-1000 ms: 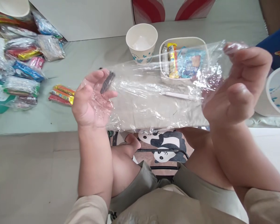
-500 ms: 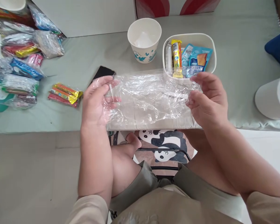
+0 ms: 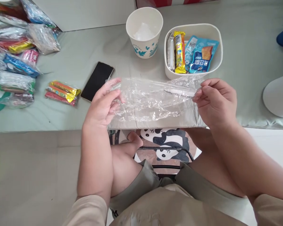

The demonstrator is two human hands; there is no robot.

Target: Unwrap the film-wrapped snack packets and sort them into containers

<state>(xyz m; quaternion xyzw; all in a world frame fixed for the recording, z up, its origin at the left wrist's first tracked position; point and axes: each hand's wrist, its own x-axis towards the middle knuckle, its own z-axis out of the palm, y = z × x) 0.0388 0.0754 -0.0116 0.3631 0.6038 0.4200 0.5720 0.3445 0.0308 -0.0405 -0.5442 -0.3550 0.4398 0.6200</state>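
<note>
A clear, crinkled plastic bag (image 3: 148, 100) is stretched between my two hands above the table's front edge. My left hand (image 3: 102, 105) has its curved fingers and thumb at the bag's left end, with the film over some fingertips. At the other end, my right hand (image 3: 218, 100) pinches the gathered film between thumb and fingers. A narrow whitish strip (image 3: 180, 92) shows in the bag close to the right fingertips. Just beyond the bag sits a white tub (image 3: 217, 64) holding a yellow snack stick (image 3: 179, 53) and a blue snack pouch (image 3: 204, 56).
A white paper bucket (image 3: 145, 47) with whitish contents stands behind the bag. To the left lie a black phone (image 3: 97, 81), several orange and red snack sticks (image 3: 62, 92) and a heap of wrapped snacks (image 3: 19, 59). Another white bucket (image 3: 278, 97) is at the right.
My right hand has moved slightly right and closed more tightly, gathering its end of the bag. The bag hangs lower, away from the tub, and the phone shows more fully.
</note>
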